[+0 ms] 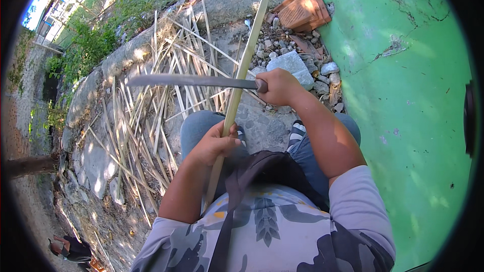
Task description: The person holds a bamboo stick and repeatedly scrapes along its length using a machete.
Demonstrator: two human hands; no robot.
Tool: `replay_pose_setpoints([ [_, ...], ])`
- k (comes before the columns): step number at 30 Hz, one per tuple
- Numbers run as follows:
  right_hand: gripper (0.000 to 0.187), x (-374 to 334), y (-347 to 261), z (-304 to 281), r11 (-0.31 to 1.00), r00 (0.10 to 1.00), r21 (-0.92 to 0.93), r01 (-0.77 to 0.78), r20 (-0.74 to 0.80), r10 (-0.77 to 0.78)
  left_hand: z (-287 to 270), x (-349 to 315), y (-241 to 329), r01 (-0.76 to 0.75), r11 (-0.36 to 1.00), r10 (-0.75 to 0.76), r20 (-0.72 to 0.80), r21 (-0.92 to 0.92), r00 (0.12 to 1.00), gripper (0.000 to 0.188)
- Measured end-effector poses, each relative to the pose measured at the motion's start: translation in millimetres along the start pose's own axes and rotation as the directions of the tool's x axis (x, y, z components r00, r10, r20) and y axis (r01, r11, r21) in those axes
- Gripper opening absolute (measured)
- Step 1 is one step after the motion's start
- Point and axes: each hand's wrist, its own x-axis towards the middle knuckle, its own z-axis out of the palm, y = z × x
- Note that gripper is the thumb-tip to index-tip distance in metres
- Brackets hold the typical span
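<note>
My right hand (280, 88) is wrapped round the dark handle of a machete (184, 80). Its long grey blade points left and crosses a pale bamboo strip (246, 53); I cannot tell whether the edge touches it. Closed on the strip's lower part, between my knees, is my left hand (216, 147), thumb along the near side. The strip runs from my lap up and away, tilted slightly right at its far end. Beyond and left of my left hand, many split bamboo strips (166, 70) lie in a loose heap on the ground.
A green cracked wall (393, 95) rises on my right. Beside it lie stone rubble (290, 65) and stacked orange tiles (304, 13). A stone ledge (222, 10) and green plants (91, 40) border the heap. Another person (75, 249) is at the lower left.
</note>
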Motion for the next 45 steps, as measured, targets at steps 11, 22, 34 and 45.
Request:
replay_pose_setpoints([
  [11,0.017,-3,-20,3,0.993,0.994,-0.098,0.067,0.088,-0.059,1,0,0,0.005,1.000,-0.005,0.037,-0.012,0.999,0.034],
  [22,0.015,-3,-11,0,0.992,0.994,-0.114,0.062,0.098,-0.051,2,1,-1,0.002,1.000,-0.003,0.014,0.019,1.000,0.035],
  [34,0.014,-3,-9,0,0.985,0.995,-0.152,0.077,0.076,-0.065,4,5,0,0.016,0.997,-0.015,-0.018,0.075,1.000,0.035],
  [45,0.017,-6,-18,-1,0.991,0.995,-0.112,0.069,0.078,-0.061,0,0,-1,0.008,1.000,-0.008,0.006,0.009,1.000,0.035],
])
